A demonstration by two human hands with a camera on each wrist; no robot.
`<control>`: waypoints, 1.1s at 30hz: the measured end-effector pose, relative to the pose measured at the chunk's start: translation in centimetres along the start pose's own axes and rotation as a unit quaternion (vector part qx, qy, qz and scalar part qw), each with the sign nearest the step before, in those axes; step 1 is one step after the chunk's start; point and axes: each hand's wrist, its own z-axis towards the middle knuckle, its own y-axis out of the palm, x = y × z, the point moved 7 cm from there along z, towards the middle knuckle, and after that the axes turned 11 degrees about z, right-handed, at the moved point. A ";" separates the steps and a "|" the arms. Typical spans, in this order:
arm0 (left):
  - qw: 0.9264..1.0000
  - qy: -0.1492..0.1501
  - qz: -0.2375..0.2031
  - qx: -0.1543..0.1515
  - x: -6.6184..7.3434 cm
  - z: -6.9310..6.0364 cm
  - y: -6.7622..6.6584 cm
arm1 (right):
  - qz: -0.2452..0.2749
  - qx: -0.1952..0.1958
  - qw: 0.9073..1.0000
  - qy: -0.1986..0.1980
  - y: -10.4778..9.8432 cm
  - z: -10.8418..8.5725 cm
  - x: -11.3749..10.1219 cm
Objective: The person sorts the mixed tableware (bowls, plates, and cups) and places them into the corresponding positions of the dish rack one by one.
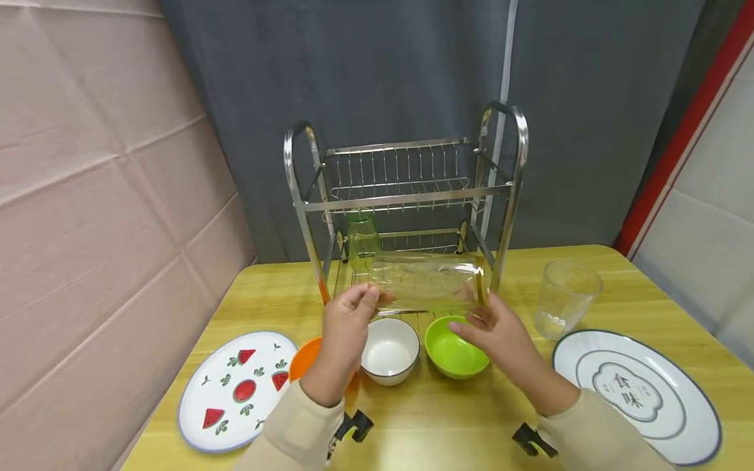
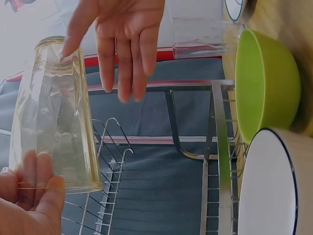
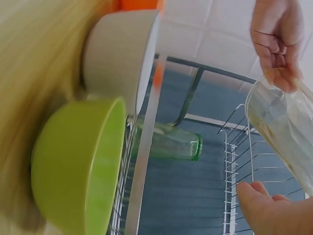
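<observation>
A clear, yellow-tinted drinking glass lies sideways in the air in front of the dish rack. My left hand pinches its rim at the left end, fingertips showing through the glass in the left wrist view. At the thicker base is my right hand; in the left wrist view its fingers are extended, and one digit touches the glass near the base. Below the glass stand a white bowl and a green bowl. An orange bowl is partly hidden behind my left wrist.
A two-tier metal dish rack stands at the back, with a green glass upside down on its lower tier. To the left lies a watermelon-patterned plate. A clear glass and a white oval plate are at right.
</observation>
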 end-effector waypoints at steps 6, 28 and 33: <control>0.999 -0.004 -0.049 -0.002 -0.2 -0.3 0.4 | 0.099 -0.024 0.995 -0.009 0.9 0.3 -0.4; 0.995 -0.025 -0.098 -0.029 -1.5 -0.7 1.6 | 0.262 0.030 0.965 -0.013 1.9 1.1 -1.8; 0.993 -0.027 -0.113 -0.032 -1.5 -0.9 1.8 | 0.272 0.036 0.962 -0.008 1.8 1.1 -1.8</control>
